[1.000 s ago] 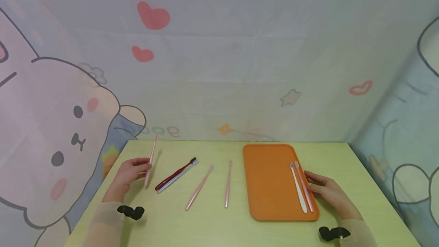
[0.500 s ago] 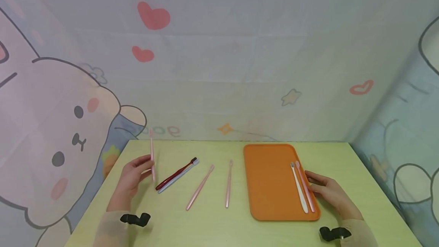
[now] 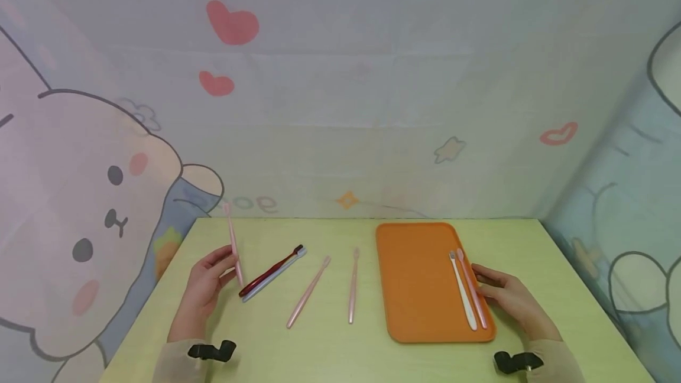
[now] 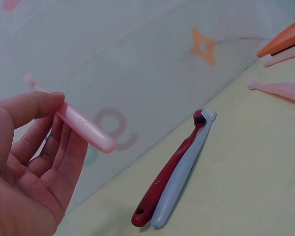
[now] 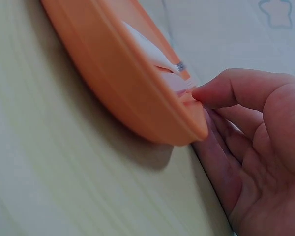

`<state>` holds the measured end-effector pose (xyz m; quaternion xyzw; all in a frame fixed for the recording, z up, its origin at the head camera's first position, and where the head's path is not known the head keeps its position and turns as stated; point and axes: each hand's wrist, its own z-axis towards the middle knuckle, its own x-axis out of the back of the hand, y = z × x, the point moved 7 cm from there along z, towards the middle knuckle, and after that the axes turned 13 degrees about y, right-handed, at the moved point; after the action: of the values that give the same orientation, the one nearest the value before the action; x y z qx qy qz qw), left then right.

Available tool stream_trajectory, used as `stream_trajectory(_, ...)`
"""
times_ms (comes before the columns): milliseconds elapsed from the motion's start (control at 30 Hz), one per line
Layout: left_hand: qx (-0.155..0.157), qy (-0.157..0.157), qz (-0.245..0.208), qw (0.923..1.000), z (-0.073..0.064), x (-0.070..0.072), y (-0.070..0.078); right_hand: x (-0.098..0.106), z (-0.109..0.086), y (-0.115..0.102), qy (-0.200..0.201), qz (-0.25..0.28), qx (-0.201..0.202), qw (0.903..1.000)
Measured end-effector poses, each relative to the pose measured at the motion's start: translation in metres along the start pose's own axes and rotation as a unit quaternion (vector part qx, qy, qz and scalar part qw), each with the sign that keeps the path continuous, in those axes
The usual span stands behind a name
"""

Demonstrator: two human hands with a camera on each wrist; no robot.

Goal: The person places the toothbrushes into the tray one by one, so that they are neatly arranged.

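"Slim pink plastic toothbrush point(image 3: 232, 236): where was it?"

"Raised near the far left corner of the counter point(image 3: 266, 347), head up, pinched in the grip of the left hand point(image 3: 206, 276)."

"And the right hand point(image 3: 509, 295)?"

"Its grip held a shallow rectangular orange tray point(image 3: 415, 282) by its right rim."

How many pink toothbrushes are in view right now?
4: one pink toothbrush in the left hand, a slanted pink one on the table, a straighter pink one nearer the orange tray, and a fourth pink one beside the white toothbrush in that tray.
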<state>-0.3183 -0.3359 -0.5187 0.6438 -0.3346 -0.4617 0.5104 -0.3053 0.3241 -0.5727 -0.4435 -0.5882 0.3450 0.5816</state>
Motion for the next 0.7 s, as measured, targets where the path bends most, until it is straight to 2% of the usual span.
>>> stream_trajectory(200, -0.016, -0.009, -0.024, 0.9995, -0.002, -0.003, 0.007, -0.002, -0.004, -0.004, 0.000, 0.011, 0.000, 0.9999)
stream_trajectory(433, -0.023, -0.061, -0.055, 0.9964, -0.012, -0.026, 0.009, 0.003, -0.002, -0.002, -0.004, 0.000, 0.004, 1.0000)
stream_trajectory(700, -0.022, -0.106, -0.052, 0.9928, -0.022, -0.049, 0.008, 0.000, 0.000, 0.002, -0.007, 0.013, 0.003, 0.9999)
